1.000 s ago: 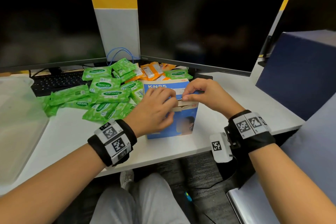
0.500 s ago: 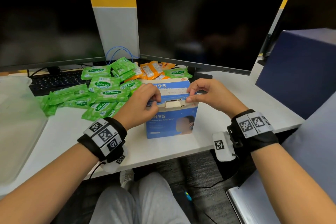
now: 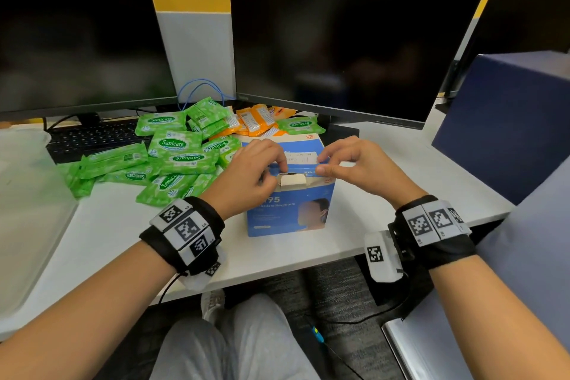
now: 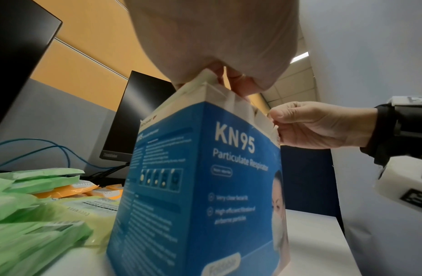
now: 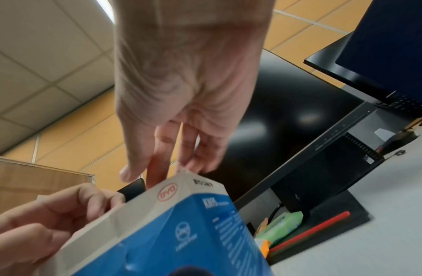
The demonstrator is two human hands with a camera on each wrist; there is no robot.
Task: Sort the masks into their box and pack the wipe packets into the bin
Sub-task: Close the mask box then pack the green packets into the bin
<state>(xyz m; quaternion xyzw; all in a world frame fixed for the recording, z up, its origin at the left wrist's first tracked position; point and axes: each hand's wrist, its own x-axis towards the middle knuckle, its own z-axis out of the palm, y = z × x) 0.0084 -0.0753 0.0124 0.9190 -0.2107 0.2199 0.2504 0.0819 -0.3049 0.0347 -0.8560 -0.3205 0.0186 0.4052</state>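
A blue KN95 mask box (image 3: 290, 203) stands upright near the desk's front edge. My left hand (image 3: 279, 168) pinches the left end of its top lid, and my right hand (image 3: 320, 163) pinches the right end. Between them the lid's front edge is lifted, showing a pale cardboard flap (image 3: 291, 179). From the left wrist view, the left hand's fingers (image 4: 231, 82) curl over the box (image 4: 205, 186) top. Green Sanicare wipe packets (image 3: 172, 160) lie piled left of and behind the box. No loose mask is in view.
A clear plastic bin (image 3: 27, 194) stands at the desk's left edge. Orange packets (image 3: 256, 120) lie behind the box under the middle monitor (image 3: 354, 40). A keyboard (image 3: 92, 139) sits under the left monitor. A dark blue partition (image 3: 505, 126) rises on the right.
Both hands slid apart from the middle of the lid to its two ends. The lid's front edge has come up, exposing the cardboard flap.
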